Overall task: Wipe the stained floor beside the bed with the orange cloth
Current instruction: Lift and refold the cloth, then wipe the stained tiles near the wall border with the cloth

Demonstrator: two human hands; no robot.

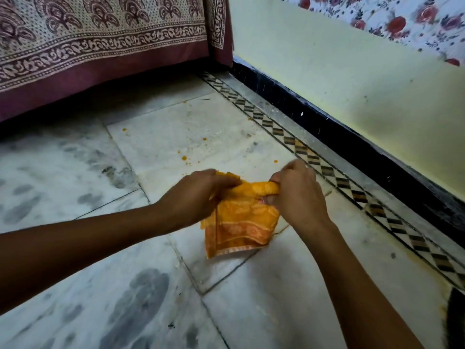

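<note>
Marble floor (75, 157) beside bed (100, 46): orange spots (185, 157); left hand (196, 195) and right hand (297, 190) grip orange cloth (241, 222).

Pale yellow wall (352, 79) beyond and right of fingers (293, 168); black skirting (352, 144) along its base. Floral fabric (402, 18) overhangs wall, far upper right.

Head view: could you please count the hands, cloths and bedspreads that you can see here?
Hands: 2, the left hand and the right hand, both gripping the cloth
Cloths: 1, the orange cloth
Bedspreads: 1, the printed bedspread
Total: 4
</note>
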